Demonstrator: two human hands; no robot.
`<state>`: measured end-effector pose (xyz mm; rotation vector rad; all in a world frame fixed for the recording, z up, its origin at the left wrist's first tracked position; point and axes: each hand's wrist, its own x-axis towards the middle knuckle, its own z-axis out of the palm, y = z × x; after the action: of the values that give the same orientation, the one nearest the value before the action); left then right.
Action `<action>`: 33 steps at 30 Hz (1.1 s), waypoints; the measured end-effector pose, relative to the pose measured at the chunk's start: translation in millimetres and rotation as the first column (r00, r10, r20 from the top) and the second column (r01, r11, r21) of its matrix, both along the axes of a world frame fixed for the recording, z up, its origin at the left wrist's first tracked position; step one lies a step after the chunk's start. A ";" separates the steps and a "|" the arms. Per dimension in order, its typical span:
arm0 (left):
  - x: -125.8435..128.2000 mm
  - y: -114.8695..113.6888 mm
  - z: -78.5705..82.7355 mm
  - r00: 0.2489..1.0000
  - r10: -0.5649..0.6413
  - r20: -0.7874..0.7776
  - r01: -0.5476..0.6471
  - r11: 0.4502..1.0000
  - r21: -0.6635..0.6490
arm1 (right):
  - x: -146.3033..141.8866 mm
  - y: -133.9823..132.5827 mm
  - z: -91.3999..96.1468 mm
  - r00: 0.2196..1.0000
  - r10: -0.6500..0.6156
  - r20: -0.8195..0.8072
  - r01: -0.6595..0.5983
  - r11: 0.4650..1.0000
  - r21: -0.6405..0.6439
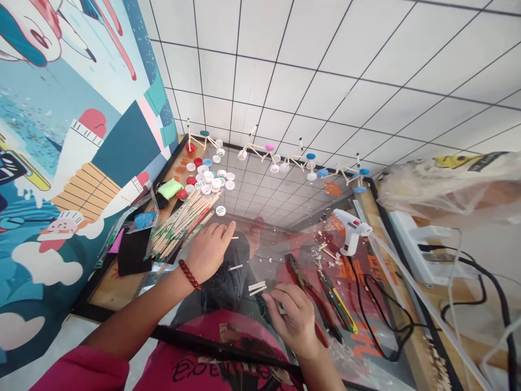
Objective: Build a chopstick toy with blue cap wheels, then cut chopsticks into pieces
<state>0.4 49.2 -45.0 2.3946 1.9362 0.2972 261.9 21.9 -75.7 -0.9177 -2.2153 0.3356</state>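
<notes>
My left hand [209, 247] rests on the glass tabletop [260, 239] beside a pile of wooden sticks [183, 222], fingers curled, with a short stick piece at its fingertips. It wears a dark red bead bracelet. My right hand [295, 315] lies near the front edge with fingers bent round a small stick piece. A few short cut sticks [257, 287] lie between the hands.
Red-handled pliers [305, 285] and a yellow-green cutter [340, 301] lie right of my right hand. A white glue gun [350, 228] stands further back, its black cord trailing. Bottle caps [209, 179] and several stick-and-cap models [266, 152] sit at the back. A power strip [415, 244] is on the right.
</notes>
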 end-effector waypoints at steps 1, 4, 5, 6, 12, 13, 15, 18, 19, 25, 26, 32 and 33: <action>0.5 -0.2 0.1 0.999 0.004 -0.049 -0.005 1.000 -0.012 | 0.1 -0.1 0.1 1.000 -0.004 0.000 0.004 1.000 0.000; 1.8 -2.3 -0.5 0.983 0.016 -0.183 -0.019 1.000 -0.020 | 0.5 -0.8 0.9 1.000 -0.009 0.002 0.009 1.000 0.007; 2.2 -3.3 -1.0 0.977 0.015 -0.213 -0.019 1.000 -0.017 | 0.7 -1.0 1.2 1.000 -0.008 0.002 0.008 1.000 0.010; 2.7 -4.3 -1.5 0.973 0.012 -0.230 -0.015 1.000 -0.012 | 0.8 -1.2 1.3 1.000 -0.006 0.001 0.006 1.000 0.011; 3.0 -8.9 -1.3 0.982 0.021 -0.185 -0.023 1.000 -0.010 | 0.9 -0.1 1.5 1.000 -0.004 -0.013 0.005 0.999 0.033; 2.5 -9.7 -0.2 0.985 0.029 -0.168 -0.033 0.999 -0.019 | 0.7 0.3 1.6 1.000 -0.002 -0.012 0.002 0.999 0.036; 1.5 -11.2 2.0 0.992 0.045 -0.119 -0.050 0.998 -0.040 | 0.2 0.6 1.8 1.000 0.000 -0.008 0.000 0.999 0.037; 2.1 -13.5 4.1 0.996 0.073 0.048 -0.070 0.996 -0.057 | 0.3 -0.2 1.1 1.000 -0.008 -0.006 0.008 0.999 0.040; 3.5 -14.0 4.6 0.983 0.083 0.162 -0.072 0.995 -0.070 | 0.7 -0.7 0.5 1.000 -0.011 -0.006 0.011 0.999 0.040; 19.8 -14.6 12.6 0.530 0.061 0.846 0.134 0.979 -0.154 | -2.0 4.8 3.5 0.998 -0.053 -0.034 0.055 0.998 0.043; 21.7 -14.7 14.4 0.468 0.064 0.881 0.160 0.975 -0.156 | -5.0 8.1 6.4 0.997 -0.064 -0.036 0.065 0.997 0.039; 21.8 -18.3 17.7 0.195 0.276 0.941 0.321 0.889 -0.327 | -29.6 26.6 18.5 0.967 -0.053 -0.248 0.015 0.988 -0.151; 21.3 -18.9 16.2 0.197 0.283 0.939 0.327 0.883 -0.335 | -31.8 27.1 17.4 0.954 -0.052 -0.296 -0.005 0.982 -0.188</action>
<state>21.8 30.3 -28.8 1.1856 1.0573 0.9485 230.1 49.0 -58.3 -0.9232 -1.9145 0.6382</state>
